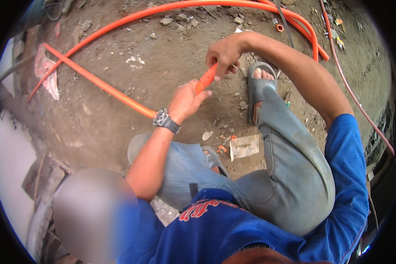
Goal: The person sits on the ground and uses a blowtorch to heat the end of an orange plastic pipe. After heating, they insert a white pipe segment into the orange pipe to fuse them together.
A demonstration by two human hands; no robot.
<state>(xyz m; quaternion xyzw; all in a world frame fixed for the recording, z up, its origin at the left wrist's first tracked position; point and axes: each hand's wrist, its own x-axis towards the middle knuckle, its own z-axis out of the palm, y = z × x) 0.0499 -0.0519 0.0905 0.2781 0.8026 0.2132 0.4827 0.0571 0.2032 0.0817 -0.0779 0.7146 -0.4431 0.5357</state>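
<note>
My left hand [187,99], below a watch on the wrist, is closed around a short orange pipe piece [206,78] at the middle of the view. My right hand [224,55] grips the upper end of that piece with curled fingers. A long straight orange pipe [97,83] runs from the upper left down to behind my left wrist; whether it joins the held piece is hidden. Beyond my hands, a longer orange pipe [145,12] arcs over the dirt, with a small orange ring [279,27] near it.
My sandaled right foot [259,88] rests beside my hands on the rubble-strewn dirt [132,79]. A torn paper sheet [244,146] lies between my legs. A pink hose [347,83] runs down the right, a torn sack [46,75] lies upper left, and pale edging lines the left.
</note>
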